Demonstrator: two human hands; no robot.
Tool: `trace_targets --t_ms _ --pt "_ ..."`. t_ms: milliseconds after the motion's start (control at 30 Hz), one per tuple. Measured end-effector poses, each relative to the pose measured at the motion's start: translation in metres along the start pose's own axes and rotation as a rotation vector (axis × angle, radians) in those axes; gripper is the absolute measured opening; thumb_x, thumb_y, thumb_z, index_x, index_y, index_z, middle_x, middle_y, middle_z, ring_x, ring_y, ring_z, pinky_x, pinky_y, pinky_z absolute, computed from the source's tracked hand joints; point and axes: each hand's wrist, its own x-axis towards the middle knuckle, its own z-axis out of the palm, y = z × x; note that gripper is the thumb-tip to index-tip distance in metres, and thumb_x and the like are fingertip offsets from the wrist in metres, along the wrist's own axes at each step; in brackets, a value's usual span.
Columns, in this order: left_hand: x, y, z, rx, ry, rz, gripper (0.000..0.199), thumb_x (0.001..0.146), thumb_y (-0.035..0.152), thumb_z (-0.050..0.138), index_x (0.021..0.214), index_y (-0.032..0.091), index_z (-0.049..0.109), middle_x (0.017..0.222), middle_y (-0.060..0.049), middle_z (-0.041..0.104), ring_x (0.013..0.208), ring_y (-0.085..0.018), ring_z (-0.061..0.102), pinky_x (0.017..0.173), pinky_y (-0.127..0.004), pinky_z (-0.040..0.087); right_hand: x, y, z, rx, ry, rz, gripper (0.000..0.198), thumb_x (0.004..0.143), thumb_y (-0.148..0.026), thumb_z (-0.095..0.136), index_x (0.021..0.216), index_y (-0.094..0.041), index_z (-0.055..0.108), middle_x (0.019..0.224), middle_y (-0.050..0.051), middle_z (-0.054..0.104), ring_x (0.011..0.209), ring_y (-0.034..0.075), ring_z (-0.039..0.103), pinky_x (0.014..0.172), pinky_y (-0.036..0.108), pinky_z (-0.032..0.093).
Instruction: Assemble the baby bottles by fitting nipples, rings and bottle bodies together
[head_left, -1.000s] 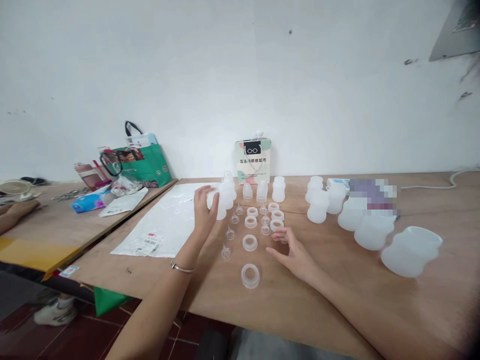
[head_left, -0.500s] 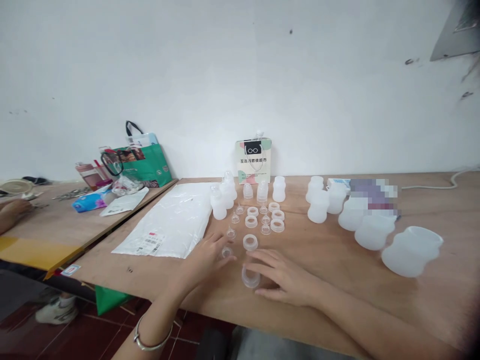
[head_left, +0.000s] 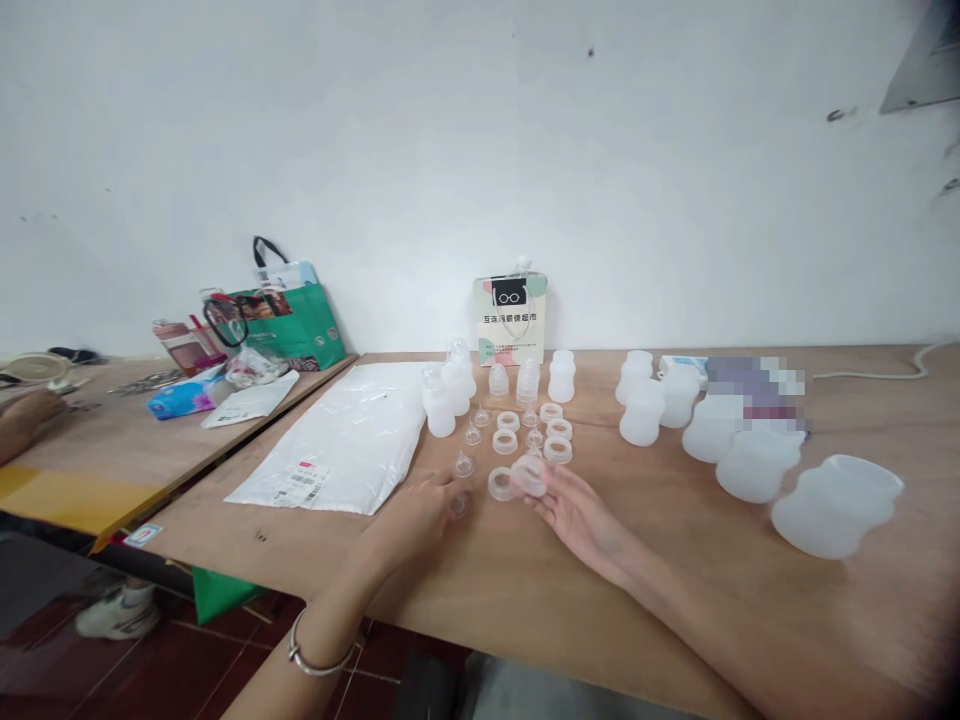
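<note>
Around the ring (head_left: 529,475) pinched in the right grip (head_left: 576,510), capped bottles (head_left: 440,414) stand finished at ten o'clock, loose rings (head_left: 558,456) at one and open bottles (head_left: 641,420) from two to three remain unjoined, and the left grip (head_left: 417,512) covers a teat (head_left: 457,507) at eight, its closure unclear.

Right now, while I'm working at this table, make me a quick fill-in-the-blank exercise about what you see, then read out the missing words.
1. The right hand holds a translucent part shaped like a ____.
2. The left hand has its fingers at a clear teat, which in the view lies to the ____ of that part.
3. The upright cream bag has a drawing of ____ on a black patch.
4. The shopping bag with a black handle is mainly ____.

Missing words: ring; left; glasses; green.
</note>
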Motion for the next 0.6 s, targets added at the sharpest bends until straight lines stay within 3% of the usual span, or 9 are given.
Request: trace_targets --t_ms 133,267,400,600 --pt "0.002 0.0 -0.001 0.051 -0.03 0.022 0.049 0.071 0.0 0.038 0.111 0.026 0.049 0.111 -0.008 0.05 0.082 -0.017 0.054 0.075 -0.03 0.043 0.01 -0.006 -0.014 0.245 0.132 0.106 0.029 0.083 -0.04 0.039 0.094 -0.02 0.057 0.099 0.009 0.064 0.1 0.019 0.06 0.096 0.036 0.043" --pt "0.004 -0.001 -0.001 0.049 -0.033 0.025 0.036 0.072 0.003 0.039 0.1 0.021 0.053 0.103 -0.008 0.051 0.079 -0.017 0.054 0.073 -0.029 0.043 0.012 -0.008 -0.018 0.376 0.183 0.178 0.028 0.082 -0.038 0.039 0.092 -0.019 0.057 0.098 0.008 0.065 0.096 0.018 0.061 0.096 0.035 0.044" --pt "0.007 -0.002 -0.007 0.003 -0.049 0.013 0.025 0.077 0.009 0.04 0.096 0.019 0.054 0.099 -0.007 0.051 0.075 -0.016 0.054 0.071 -0.028 0.043 0.013 -0.006 -0.015 0.339 0.164 0.172 0.027 0.083 -0.038 0.039 0.092 -0.02 0.057 0.095 0.008 0.065 0.092 0.017 0.061 0.09 0.034 0.047" --pt "0.022 0.016 -0.045 -0.098 0.048 0.157 0.04 0.082 0.012 0.039 0.119 0.026 0.046 0.102 -0.006 0.048 0.088 -0.017 0.053 0.078 -0.03 0.043 0.013 -0.004 -0.016 0.272 0.066 0.202 0.036 0.083 -0.046 0.036 0.09 -0.019 0.058 0.087 0.006 0.063 0.076 0.014 0.061 0.082 0.03 0.049"
